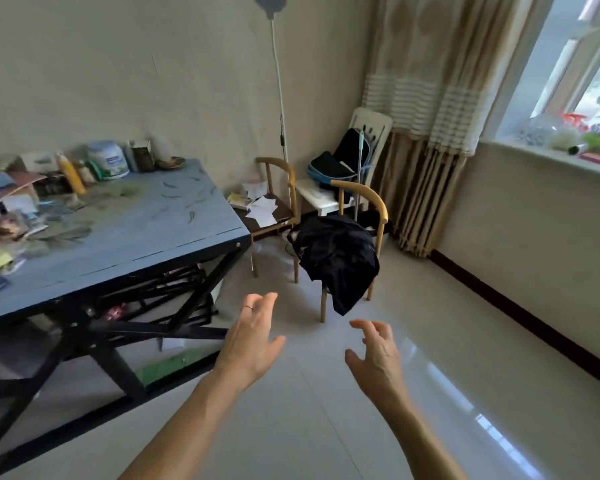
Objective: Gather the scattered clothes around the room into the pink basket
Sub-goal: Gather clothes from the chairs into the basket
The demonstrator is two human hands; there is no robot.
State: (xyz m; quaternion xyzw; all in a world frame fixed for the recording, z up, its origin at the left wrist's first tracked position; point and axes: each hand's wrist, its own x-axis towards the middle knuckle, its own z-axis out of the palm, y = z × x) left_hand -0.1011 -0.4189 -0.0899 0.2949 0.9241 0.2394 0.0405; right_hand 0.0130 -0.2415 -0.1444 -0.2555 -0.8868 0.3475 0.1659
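A black garment (338, 259) is draped over the seat of a wooden chair (380, 209) ahead of me, one end hanging down past the seat's front. Both my hands are stretched out toward it and hold nothing. My left hand (253, 337) is below and left of the garment, fingers spread and relaxed, a ring on one finger. My right hand (376, 355) is below the hanging end, fingers loosely bent. Neither hand touches the cloth. No pink basket is in view.
A blue-topped table (146, 233) with black crossed legs stands on the left, cluttered with bottles and papers. A second wooden chair (278, 202) holds papers. A white chair (369, 126) with a dark bag stands by the curtain (426, 133). Tiled floor lies open to the right.
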